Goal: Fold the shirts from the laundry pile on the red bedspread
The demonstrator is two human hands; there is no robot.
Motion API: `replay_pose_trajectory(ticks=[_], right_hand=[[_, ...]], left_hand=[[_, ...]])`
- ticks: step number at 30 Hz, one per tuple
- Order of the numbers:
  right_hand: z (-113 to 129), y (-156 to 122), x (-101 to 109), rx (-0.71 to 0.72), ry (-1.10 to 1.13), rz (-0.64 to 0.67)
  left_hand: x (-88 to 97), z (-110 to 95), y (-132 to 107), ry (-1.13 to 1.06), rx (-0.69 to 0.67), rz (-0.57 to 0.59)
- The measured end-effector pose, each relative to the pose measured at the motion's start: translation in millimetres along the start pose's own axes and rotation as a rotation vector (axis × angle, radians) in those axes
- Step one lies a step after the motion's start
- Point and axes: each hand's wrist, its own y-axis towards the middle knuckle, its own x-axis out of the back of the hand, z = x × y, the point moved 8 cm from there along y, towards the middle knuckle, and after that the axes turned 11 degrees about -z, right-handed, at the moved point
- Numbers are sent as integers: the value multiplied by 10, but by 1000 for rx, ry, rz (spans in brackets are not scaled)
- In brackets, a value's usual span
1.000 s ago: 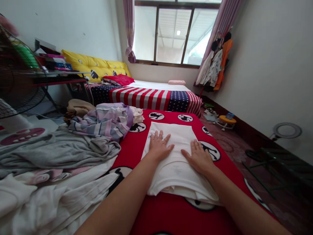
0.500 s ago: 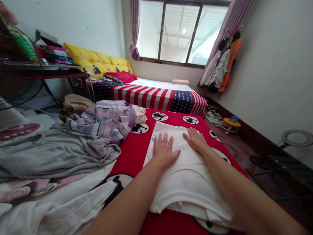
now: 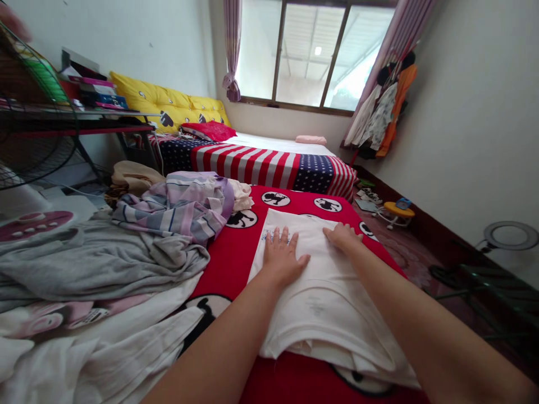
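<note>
The left hand (image 3: 285, 261) lies flat and open, its fingers spread, upon a folded white shirt (image 3: 314, 308). Small dark lettering (image 3: 266, 235) shows beside its fingertips. The right hand (image 3: 345, 237) is at the shirt's far right edge, its fingers a little bent; whether they pinch the fabric, I cannot tell. The shirt's neckline lies nearer to the person than both hands. Under the shirt is a red cover (image 3: 229, 249) with round black-and-white figures. To the left of the left hand are a grey cloth (image 3: 138, 264) and, farther ahead, a crumpled plaid cloth (image 3: 177, 205). Well beyond both hands stands a bed (image 3: 256, 165) with stars and stripes; well to the right of the right hand, a yellow stool (image 3: 398, 210).
</note>
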Motion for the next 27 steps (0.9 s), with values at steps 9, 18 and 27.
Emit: replay_pose_trajectory(ticks=[9, 18, 27], right_hand=[[68, -29, 121, 104, 289, -283], [-84, 35, 94, 69, 465, -263], [-57, 20, 113, 65, 500, -222]], left_hand=[[-10, 41, 9, -10, -11, -19], [286, 17, 559, 43, -18, 378], [131, 294, 1118, 170, 73, -201]])
